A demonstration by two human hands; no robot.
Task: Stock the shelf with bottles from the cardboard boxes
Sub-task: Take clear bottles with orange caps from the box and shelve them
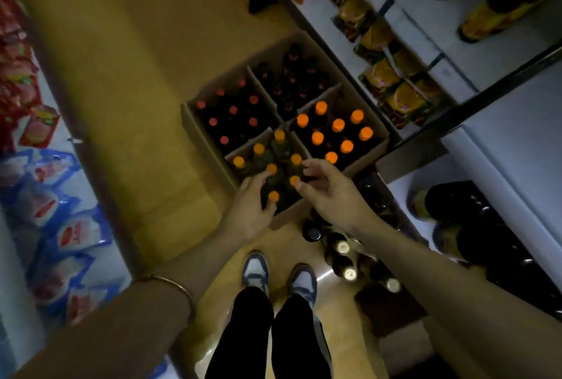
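From the head camera, four open cardboard boxes (369,153) of plain brown corrugated board sit pressed together in a square on the smooth yellowish floor (146,74), just beside the base of the shelf (498,123). The nearest box holds dark, round-shouldered bottles with orange caps (258,149) that look glossy and plastic. The box to its right holds brighter orange-capped bottles (338,125); the box on the far left holds red-capped bottles (233,110), and the farthest box holds dark bottles (293,80) whose cap colour is hard to read in the dim light.

The left hand (251,211) reaches into the nearest box with its fingers (258,180) loosely spread among the caps, the thumb lying against one cap near the box's front edge; it seems only to touch the caps rather than clasp a bottle, though the blur leaves this uncertain. The right hand (330,190) hovers over the same box, fingers relaxed and slightly parted, holding nothing, its thumb tip close to an orange cap.

A thin metal bangle (170,282) circles the left forearm. Below, white and blue sneakers (255,269) stand on the floor, with more dark bottles with pale caps (343,246) grouped just to their right. The shelf's white painted boards carry crinkled yellow snack packets (404,98); on the left lie shiny red and blue pouches (73,232).
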